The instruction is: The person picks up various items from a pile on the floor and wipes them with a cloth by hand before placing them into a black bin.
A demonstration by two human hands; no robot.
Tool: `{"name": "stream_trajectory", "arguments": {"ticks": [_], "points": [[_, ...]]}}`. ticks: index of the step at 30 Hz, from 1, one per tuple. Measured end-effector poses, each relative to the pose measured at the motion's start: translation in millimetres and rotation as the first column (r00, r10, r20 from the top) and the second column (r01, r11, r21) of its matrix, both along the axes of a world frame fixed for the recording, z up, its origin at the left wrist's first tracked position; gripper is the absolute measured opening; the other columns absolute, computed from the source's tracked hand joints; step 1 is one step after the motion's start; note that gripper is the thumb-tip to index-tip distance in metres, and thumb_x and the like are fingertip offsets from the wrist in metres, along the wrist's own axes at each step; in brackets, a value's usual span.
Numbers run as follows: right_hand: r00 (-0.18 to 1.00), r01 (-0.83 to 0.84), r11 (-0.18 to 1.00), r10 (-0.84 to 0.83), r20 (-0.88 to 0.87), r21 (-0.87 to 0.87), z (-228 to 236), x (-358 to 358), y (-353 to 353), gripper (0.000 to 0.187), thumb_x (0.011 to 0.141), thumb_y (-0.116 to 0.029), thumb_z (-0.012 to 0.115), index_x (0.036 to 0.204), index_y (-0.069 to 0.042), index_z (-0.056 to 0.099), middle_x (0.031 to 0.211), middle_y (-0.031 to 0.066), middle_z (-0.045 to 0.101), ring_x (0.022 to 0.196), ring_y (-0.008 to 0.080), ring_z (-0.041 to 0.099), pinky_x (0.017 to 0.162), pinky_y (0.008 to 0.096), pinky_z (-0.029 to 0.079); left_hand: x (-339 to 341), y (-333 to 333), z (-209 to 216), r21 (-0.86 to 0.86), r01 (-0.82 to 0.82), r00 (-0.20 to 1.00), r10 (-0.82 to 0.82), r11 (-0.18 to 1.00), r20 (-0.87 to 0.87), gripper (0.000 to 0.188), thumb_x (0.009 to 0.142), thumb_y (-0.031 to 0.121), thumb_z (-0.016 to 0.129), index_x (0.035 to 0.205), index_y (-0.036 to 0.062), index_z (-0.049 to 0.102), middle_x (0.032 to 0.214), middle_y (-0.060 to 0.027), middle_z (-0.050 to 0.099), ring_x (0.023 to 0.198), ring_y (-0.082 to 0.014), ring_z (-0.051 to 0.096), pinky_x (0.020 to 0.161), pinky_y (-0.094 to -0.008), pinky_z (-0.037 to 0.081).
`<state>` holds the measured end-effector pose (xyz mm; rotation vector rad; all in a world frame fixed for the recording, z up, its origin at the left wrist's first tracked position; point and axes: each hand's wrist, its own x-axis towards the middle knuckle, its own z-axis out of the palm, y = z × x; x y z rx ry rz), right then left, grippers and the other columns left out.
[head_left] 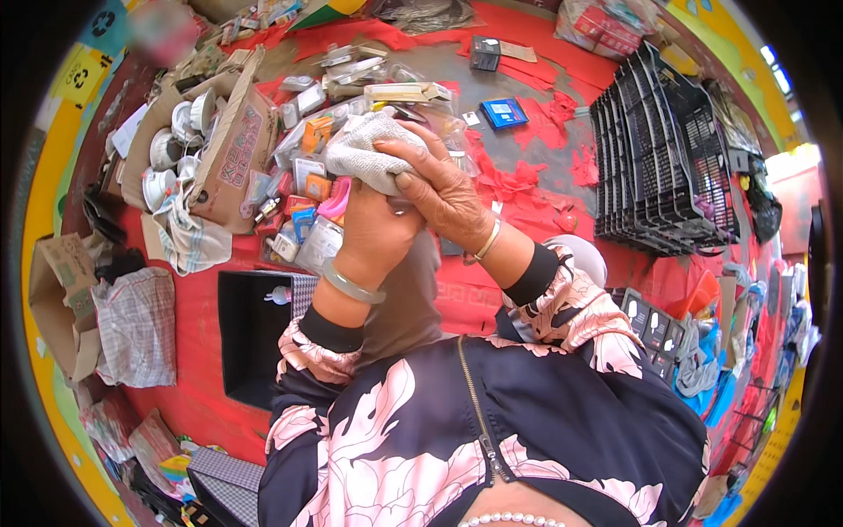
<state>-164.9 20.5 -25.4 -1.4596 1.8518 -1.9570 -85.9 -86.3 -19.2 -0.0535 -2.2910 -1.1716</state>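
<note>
Both hands are raised close in front of me, pressed together around a crumpled grey-white cloth point(358, 147). My right hand point(443, 189) wraps over the top of the cloth with fingers curled on it; a thin bangle sits at that wrist. My left hand point(376, 233) is under it, fingers hidden behind the cloth and the other hand; a pale jade-like bangle point(351, 285) circles that wrist. Whatever lies inside the cloth is hidden.
A red ground sheet point(202, 351) carries a heap of small packaged items point(303, 189), a cardboard box of white cups point(189, 132), a black open box point(255, 338), folded checked cloth point(136, 325) and a small blue box point(504, 111). Stacked black crates point(663, 158) stand at right.
</note>
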Motion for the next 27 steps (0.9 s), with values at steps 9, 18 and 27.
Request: {"name": "stream_trajectory", "arguments": {"ticks": [9, 18, 27], "points": [[0.909, 0.362, 0.921, -0.383, 0.165, 0.143, -3, -15, 21, 0.025, 0.084, -0.013, 0.050, 0.104, -0.002, 0.059, 0.092, 0.0115, 0.061, 0.084, 0.0188, 0.057, 0.075, 0.0294, 0.046, -15, 36, -12, -0.063, 0.049, 0.995, -0.043, 0.997, 0.085, 0.079, 0.065, 0.014, 0.069, 0.130, -0.0070, 0.028, 0.116, -0.0293, 0.046, 0.107, -0.0423, 0.047, 0.092, -0.0413, 0.038], [0.531, 0.295, 0.954, -0.206, 0.822, 0.048, -78, -66, 42, 0.019, 0.079, -0.010, 0.047, 0.087, 0.003, 0.060, 0.081, 0.0143, 0.062, 0.077, 0.0237, 0.062, 0.069, 0.0345, 0.048, -30, 45, -52, 0.030, 0.157, 0.981, -0.159, 0.987, 0.107, 0.090, 0.063, 0.011, 0.074, 0.135, -0.0058, 0.024, 0.120, -0.0242, 0.048, 0.108, -0.0333, 0.051, 0.091, -0.0358, 0.041], [0.417, 0.407, 0.846, 0.162, 0.894, -0.344, -4, -76, 86, 0.025, 0.093, -0.026, 0.044, 0.098, -0.006, 0.058, 0.089, 0.0071, 0.061, 0.077, 0.0171, 0.059, 0.069, 0.0336, 0.051, -41, 25, -23, 0.955, 0.261, 0.923, -0.325, 0.138, -0.206, 0.060, 0.078, 0.000, 0.059, 0.131, -0.0048, 0.031, 0.117, -0.0132, 0.052, 0.103, -0.0199, 0.054, 0.092, -0.0319, 0.043]]}}
